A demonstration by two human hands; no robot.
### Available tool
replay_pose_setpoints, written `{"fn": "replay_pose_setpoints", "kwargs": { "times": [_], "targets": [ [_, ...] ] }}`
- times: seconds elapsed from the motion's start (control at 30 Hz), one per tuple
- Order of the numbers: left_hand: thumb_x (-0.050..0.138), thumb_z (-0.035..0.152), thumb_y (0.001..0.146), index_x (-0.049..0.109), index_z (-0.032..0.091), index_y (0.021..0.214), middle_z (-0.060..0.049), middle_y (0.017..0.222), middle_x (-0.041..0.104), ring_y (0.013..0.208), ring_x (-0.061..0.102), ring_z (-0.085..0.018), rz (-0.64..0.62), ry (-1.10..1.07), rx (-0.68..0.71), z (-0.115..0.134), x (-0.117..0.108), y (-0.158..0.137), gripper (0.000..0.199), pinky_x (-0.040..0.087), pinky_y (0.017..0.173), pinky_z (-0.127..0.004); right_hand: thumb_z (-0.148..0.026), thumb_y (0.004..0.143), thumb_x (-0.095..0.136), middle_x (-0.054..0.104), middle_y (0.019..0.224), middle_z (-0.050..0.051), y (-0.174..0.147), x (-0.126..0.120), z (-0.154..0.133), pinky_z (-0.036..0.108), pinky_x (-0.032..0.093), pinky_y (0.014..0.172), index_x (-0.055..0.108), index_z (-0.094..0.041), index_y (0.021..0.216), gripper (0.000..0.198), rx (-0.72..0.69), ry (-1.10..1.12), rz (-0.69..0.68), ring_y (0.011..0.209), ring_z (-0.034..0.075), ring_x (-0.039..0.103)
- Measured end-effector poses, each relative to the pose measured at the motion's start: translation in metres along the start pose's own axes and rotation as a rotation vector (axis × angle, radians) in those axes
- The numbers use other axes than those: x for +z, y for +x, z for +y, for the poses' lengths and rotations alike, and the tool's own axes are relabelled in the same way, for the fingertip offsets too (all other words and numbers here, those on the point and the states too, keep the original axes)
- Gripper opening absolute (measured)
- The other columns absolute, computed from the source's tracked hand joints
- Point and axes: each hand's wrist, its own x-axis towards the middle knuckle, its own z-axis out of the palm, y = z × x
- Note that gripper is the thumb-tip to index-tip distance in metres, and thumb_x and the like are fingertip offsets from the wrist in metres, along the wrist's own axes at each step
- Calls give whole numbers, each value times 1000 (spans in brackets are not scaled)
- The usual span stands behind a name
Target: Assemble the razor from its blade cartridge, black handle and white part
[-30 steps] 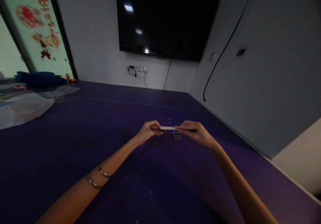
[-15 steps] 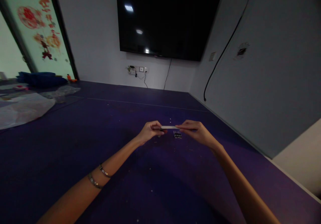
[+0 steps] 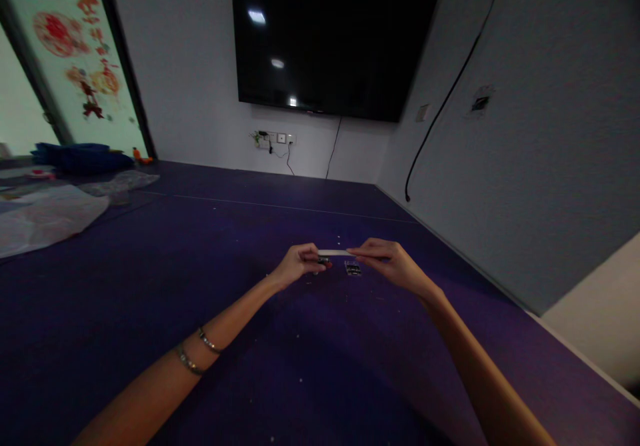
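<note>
A thin, flat white strip [image 3: 334, 253] is stretched level between my two hands, above the dark purple floor surface [image 3: 250, 366]. My left hand [image 3: 299, 264] pinches its left end, and a small dark, shiny piece [image 3: 324, 260] shows between the fingers there; its kind is too small to tell. The other end is pinched in the fingertips of my right hand [image 3: 387, 257]. Just below the strip, near the right fingers, lies a small dark patterned square [image 3: 353, 269]. Two tiny white bits [image 3: 339, 240] lie beyond the strip.
At the left lie crumpled clear plastic sheeting [image 3: 55, 216], a dark blue cloth bundle [image 3: 83, 157] and an orange object [image 3: 141, 157]. A television [image 3: 335, 43] hangs on the wall ahead. A black cable [image 3: 445, 103] runs down the right wall. Small white specks dot the floor.
Both hands stay almost in place with the strip between them. The left fingers have shifted slightly, so more of the small dark piece shows.
</note>
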Motion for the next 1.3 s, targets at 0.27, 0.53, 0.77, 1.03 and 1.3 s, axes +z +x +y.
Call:
{"fn": "replay_pose_setpoints", "kwargs": {
  "times": [0.27, 0.53, 0.77, 1.03, 1.3],
  "targets": [
    [73, 12, 57, 50, 13, 67, -8, 80, 70, 73, 64, -16, -12, -26, 6, 0, 1, -1, 25, 45, 64, -26, -33, 84, 50, 62, 83, 4, -1, -2, 2, 26, 44, 64, 62, -29, 110, 29, 30, -92, 13, 70, 12, 55],
    [75, 14, 56, 51, 13, 67, -7, 77, 70, 72, 64, -15, -15, -11, 8, 5, 2, 0, 26, 45, 64, -26, -31, 85, 49, 62, 83, 4, 0, -4, -6, 25, 44, 64, 62, -31, 111, 29, 18, -105, -16, 70, 12, 56],
    [75, 17, 55, 51, 13, 67, -8, 78, 70, 71, 63, -15, -36, -13, 13, 5, 3, -2, 28, 45, 62, -26, -30, 85, 48, 63, 85, 4, 0, -7, -10, 25, 44, 65, 63, -30, 110, 28, 6, -94, -20, 71, 12, 57],
    [74, 14, 56, 50, 13, 67, -7, 77, 70, 72, 64, -16, -1, -9, 8, 9, 0, 0, 26, 46, 64, -26, -31, 85, 49, 62, 85, 4, 0, -7, -8, 26, 44, 65, 63, -32, 109, 27, 38, -152, 48, 71, 13, 57],
    [74, 12, 56, 52, 12, 68, -7, 77, 70, 72, 64, -15, -4, -3, 16, 9, -4, 2, 25, 46, 63, -25, -30, 85, 50, 63, 87, 3, 3, -3, -18, 25, 43, 64, 61, -35, 111, 28, 3, -182, 23, 71, 12, 57]
  ]
}}
